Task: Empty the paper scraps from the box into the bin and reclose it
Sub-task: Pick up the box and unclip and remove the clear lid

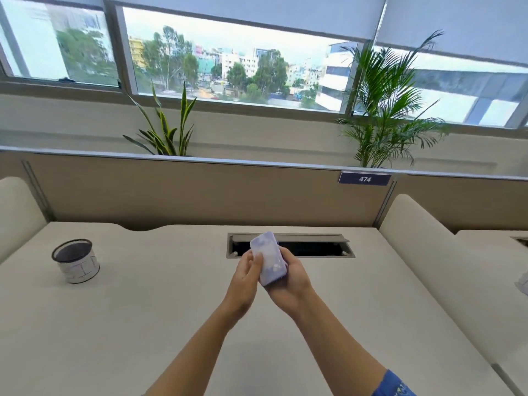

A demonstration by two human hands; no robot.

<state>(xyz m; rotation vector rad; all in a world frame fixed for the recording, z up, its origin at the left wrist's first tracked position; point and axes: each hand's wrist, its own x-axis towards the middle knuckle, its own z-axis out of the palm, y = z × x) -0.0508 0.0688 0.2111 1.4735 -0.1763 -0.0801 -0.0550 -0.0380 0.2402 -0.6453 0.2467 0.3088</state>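
Both hands meet at the centre of the frame above the pale beige counter [148,324], clasping a small, pale lilac-and-white rectangular box [268,258] held tilted. The left hand [248,274] has its fingers [257,260] curled against the box's left side; the right hand [290,281] cups it from beneath and the right, fingers closed on it. Whether the box's lid is open cannot be told.

Directly behind the box, a grey-framed rectangular cable hatch [314,248] is sunk into the counter, its flap raised. At centre left a short round bin with a dark rim and white paper-wrapped wall [76,261] stands well apart from the hands, with bare counter between. A tan partition panel [185,192] closes off the counter's far edge, carrying a dark blue "474" plate [365,178]. Cream rounded dividers [414,232] bound the counter on both sides. A crumpled white scrap [523,282] shows at the right edge. The lower-left counter lies open.
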